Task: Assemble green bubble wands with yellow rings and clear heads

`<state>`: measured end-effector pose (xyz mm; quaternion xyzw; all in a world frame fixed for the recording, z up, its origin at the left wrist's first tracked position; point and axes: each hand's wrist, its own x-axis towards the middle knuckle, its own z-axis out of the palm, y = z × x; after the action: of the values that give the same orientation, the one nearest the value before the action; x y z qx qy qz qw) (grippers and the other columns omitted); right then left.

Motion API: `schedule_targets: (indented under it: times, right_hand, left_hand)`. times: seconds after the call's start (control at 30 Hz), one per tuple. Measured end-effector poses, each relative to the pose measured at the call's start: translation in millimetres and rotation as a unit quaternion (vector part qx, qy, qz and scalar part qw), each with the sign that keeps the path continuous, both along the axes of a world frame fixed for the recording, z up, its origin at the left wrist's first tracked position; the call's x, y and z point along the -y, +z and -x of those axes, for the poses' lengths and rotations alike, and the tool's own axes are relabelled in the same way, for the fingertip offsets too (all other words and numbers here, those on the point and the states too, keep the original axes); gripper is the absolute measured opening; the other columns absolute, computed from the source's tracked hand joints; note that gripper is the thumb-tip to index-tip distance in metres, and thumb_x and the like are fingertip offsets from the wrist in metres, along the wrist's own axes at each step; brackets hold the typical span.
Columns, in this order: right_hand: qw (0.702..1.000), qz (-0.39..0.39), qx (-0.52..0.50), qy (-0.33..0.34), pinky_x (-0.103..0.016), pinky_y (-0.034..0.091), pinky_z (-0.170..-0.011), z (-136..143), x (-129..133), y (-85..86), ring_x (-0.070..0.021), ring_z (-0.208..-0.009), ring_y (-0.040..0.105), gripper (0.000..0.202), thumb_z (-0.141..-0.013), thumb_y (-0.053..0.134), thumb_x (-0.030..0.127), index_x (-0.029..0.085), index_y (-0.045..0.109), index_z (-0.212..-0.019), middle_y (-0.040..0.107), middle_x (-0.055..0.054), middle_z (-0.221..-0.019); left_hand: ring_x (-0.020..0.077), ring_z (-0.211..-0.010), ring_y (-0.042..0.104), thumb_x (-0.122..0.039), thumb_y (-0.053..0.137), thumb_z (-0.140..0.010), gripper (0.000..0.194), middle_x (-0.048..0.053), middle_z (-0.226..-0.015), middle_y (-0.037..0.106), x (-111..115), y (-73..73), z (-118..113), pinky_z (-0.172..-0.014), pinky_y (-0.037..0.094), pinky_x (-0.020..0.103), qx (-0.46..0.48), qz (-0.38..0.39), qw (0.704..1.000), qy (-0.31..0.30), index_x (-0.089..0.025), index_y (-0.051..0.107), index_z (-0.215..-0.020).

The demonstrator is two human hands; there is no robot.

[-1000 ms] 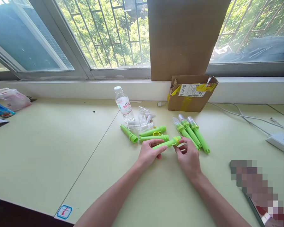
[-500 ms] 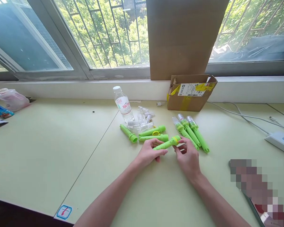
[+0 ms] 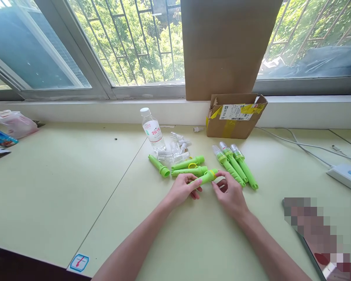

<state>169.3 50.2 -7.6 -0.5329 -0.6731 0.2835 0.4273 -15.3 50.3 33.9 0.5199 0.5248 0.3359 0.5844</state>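
Note:
A green tube (image 3: 206,178) with a yellow ring (image 3: 215,173) near its threaded end is in my left hand (image 3: 185,190), whose fingers wrap its lower part. The fingertips of my right hand (image 3: 228,190) pinch the ring at the threaded end. Behind the held tube lie two green tubes (image 3: 190,171) and a loose yellow ring (image 3: 192,166). Another green tube (image 3: 159,166) lies to their left. Clear plastic caps and small white pieces (image 3: 175,150) are heaped beyond them. To the right, three green tubes with clear caps (image 3: 236,164) lie side by side.
A water bottle (image 3: 153,130) stands behind the caps. An open cardboard box (image 3: 232,121) is at the back by the window. At the right are a power strip (image 3: 346,175), cables and a phone (image 3: 312,249). A pink bag (image 3: 14,123) and a blue packet (image 3: 1,136) sit far left.
The held tube and its threaded end have shifted slightly left. My right hand has moved left with it, its fingertips now closer on the yellow ring.

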Motion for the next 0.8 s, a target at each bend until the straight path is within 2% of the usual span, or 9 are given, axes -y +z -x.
schedule_targets:
  times: [0.13,0.4,0.57,0.67,0.8]
  right_hand:
    - [1.0,0.0,0.017,0.004,-0.03,0.05,-0.05,-1.0,-1.6,-2.0,-0.0162,-0.055,0.06,0.021,-0.083,0.054,0.028,0.02,0.053,-0.103,0.062,0.0,-0.07]
    - [0.997,-0.057,-0.015,-0.041,-0.028,0.051,-0.048,2.6,1.6,-6.1,-0.0111,-0.051,0.058,0.009,-0.084,0.058,0.027,0.02,0.055,-0.086,0.067,-0.007,-0.099]
    - [0.993,-0.1,-0.018,-0.056,-0.026,0.053,-0.048,4.2,4.0,-3.3,-0.01,-0.052,0.058,0.005,-0.084,0.06,0.023,0.019,0.057,-0.083,0.068,-0.007,-0.103]
    - [0.987,-0.143,-0.015,-0.065,-0.026,0.055,-0.051,6.7,5.1,-1.5,-0.0099,-0.054,0.059,0.003,-0.084,0.061,0.02,0.018,0.059,-0.084,0.069,-0.008,-0.106]
    - [0.981,-0.18,-0.009,-0.076,-0.025,0.056,-0.051,9.5,6.9,-0.1,-0.0103,-0.055,0.061,0.003,-0.084,0.062,0.02,0.017,0.062,-0.085,0.07,-0.01,-0.106]
  left_hand:
    - [0.0127,-0.047,0.061,-0.05,0.062,-0.079,0.035,0.005,-0.068,0.068,-0.7,1.4,1.9,-0.048,0.047,0.023,0.006,0.009,1.0,-0.019,-0.015,0.06,-0.075]
    - [0.0115,-0.049,0.056,-0.055,0.046,-0.088,0.043,0.002,-0.064,0.063,-3.2,4.8,11.5,-0.056,0.043,0.025,-0.001,0.013,0.992,-0.127,-0.016,0.056,-0.071]
    - [0.0067,-0.042,0.04,-0.058,0.048,-0.085,0.043,-0.005,-0.054,0.05,-0.3,10.6,8.9,-0.045,0.031,0.021,-0.079,0.004,0.991,-0.11,-0.018,0.051,-0.072]
    - [0.0062,-0.04,0.037,-0.061,0.053,-0.081,0.042,-0.005,-0.055,0.053,1.0,11.6,6.3,-0.04,0.026,0.02,-0.114,0.002,0.989,-0.095,-0.018,0.055,-0.079]
    - [0.0054,-0.037,0.038,-0.062,0.047,-0.083,0.047,-0.002,-0.059,0.059,0.0,8.8,6.3,-0.038,0.027,0.019,-0.111,-0.005,0.989,-0.099,-0.017,0.06,-0.081]
